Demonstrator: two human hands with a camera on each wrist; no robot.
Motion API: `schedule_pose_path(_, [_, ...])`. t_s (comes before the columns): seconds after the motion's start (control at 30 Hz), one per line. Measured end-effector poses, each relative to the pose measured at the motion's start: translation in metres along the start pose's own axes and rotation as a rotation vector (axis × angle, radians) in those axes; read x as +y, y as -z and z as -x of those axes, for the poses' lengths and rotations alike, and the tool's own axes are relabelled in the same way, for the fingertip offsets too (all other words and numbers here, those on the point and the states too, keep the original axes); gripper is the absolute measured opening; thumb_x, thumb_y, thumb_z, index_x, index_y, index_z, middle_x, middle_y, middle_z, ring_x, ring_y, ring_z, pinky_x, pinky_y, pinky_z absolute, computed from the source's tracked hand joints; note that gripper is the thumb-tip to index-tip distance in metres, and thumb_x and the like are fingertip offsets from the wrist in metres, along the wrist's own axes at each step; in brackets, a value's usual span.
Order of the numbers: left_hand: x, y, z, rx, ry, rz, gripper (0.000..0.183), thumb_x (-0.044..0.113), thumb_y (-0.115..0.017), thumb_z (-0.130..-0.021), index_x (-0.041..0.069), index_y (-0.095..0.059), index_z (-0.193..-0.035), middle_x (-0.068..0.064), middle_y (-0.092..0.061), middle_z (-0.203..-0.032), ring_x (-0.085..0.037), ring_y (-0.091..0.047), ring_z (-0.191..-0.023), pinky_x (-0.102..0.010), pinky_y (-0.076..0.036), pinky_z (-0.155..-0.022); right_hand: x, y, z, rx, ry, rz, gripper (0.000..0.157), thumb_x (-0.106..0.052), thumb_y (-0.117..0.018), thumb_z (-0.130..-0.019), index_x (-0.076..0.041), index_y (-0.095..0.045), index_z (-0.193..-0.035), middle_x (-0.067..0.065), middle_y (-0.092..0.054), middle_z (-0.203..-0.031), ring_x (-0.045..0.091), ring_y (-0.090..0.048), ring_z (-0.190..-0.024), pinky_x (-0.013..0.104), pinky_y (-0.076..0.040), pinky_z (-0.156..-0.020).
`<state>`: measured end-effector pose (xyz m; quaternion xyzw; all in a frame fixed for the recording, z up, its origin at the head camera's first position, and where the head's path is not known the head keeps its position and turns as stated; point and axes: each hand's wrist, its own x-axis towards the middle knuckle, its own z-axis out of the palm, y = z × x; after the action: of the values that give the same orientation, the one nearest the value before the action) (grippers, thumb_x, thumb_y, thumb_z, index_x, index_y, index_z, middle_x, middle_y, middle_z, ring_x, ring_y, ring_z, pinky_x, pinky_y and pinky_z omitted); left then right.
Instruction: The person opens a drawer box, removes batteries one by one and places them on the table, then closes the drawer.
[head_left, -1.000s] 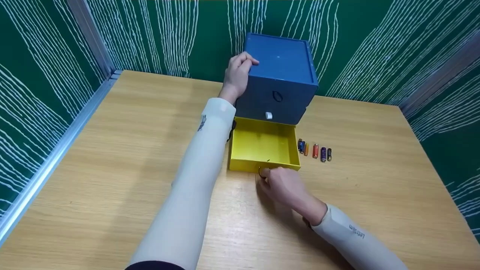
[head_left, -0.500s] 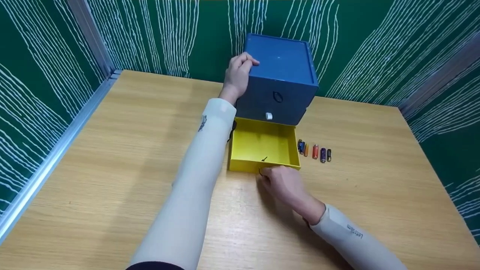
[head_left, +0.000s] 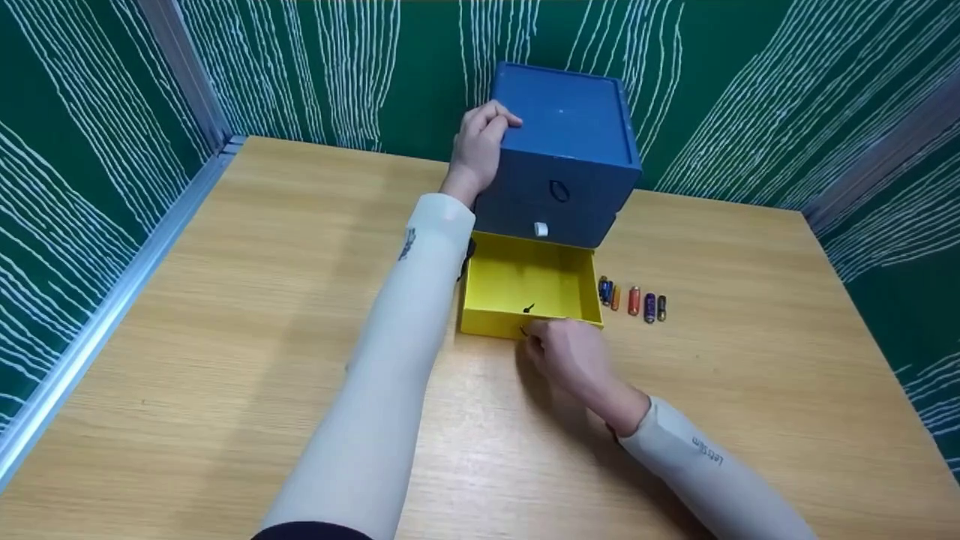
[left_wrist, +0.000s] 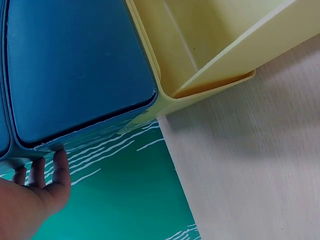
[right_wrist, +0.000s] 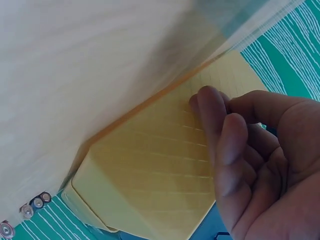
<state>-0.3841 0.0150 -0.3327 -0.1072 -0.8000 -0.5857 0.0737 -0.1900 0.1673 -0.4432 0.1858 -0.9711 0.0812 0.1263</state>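
Observation:
A blue drawer cabinet (head_left: pixel 562 112) stands at the back of the table, its bottom yellow drawer (head_left: pixel 532 274) pulled out, with bare yellow floor apart from a small black cord end (head_left: pixel 529 308) near the front. My left hand (head_left: pixel 480 146) grips the cabinet's upper left edge; in the left wrist view, fingers (left_wrist: pixel 61 172) touch the cabinet's side. My right hand (head_left: pixel 574 356) is at the drawer's front, finger and thumb pinching the thin black cord loop (head_left: pixel 523 330). In the right wrist view, its fingertips meet close against the yellow front (right_wrist: pixel 150 155).
Several batteries (head_left: pixel 634 300) lie in a row on the wooden table (head_left: pixel 750 337), just right of the drawer. A white knob (head_left: pixel 541 229) and another black loop (head_left: pixel 559 190) sit on the cabinet's blue fronts. Green walls with white lines (head_left: pixel 420 75) surround the table.
The black cord end shows more inside the drawer, and the drawer's front with my right hand has shifted slightly toward the cabinet. My left hand keeps its place on the cabinet.

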Motion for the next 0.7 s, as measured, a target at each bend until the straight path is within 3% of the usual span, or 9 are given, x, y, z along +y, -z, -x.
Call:
schedule_pose_path(0.1, [0.000, 0.000, 0.000, 0.000, 0.005, 0.001, 0.032, 0.029, -0.028, -0.093, 0.026, -0.059, -0.086, 0.015, -0.045, -0.122, -0.002, -0.031, -0.117, -0.031, -0.020, -0.099, 0.002, 0.000, -0.002, -0.018, -0.003, -0.033, 0.007, -0.019, -0.059, -0.077, -0.017, -0.065, -0.075, -0.003, -0.056, -0.058, 0.011, -0.043, -0.047, 0.024, -0.033, -0.044])
schedule_pose_path(0.3, [0.000, 0.000, 0.000, 0.003, 0.006, 0.003, 0.031, 0.030, -0.028, -0.093, 0.026, -0.059, -0.087, 0.016, -0.045, -0.121, -0.002, -0.033, -0.114, -0.029, -0.022, -0.097, 0.005, 0.001, -0.006, -0.026, -0.006, -0.066, 0.016, -0.025, -0.061, -0.077, -0.019, -0.069, -0.089, -0.001, -0.067, -0.077, 0.012, -0.054, -0.057, 0.030, -0.044, -0.054])
schedule_pose_path(0.7, [-0.001, -0.001, 0.001, 0.007, 0.015, -0.003, 0.031, 0.032, -0.028, -0.093, 0.027, -0.059, -0.088, 0.017, -0.043, -0.123, -0.003, -0.032, -0.114, -0.029, -0.023, -0.096, 0.017, -0.001, -0.017, -0.029, -0.045, -0.131, 0.013, -0.024, -0.060, -0.077, -0.018, -0.064, -0.089, -0.003, -0.066, -0.077, 0.011, -0.054, -0.058, 0.026, -0.046, -0.057])
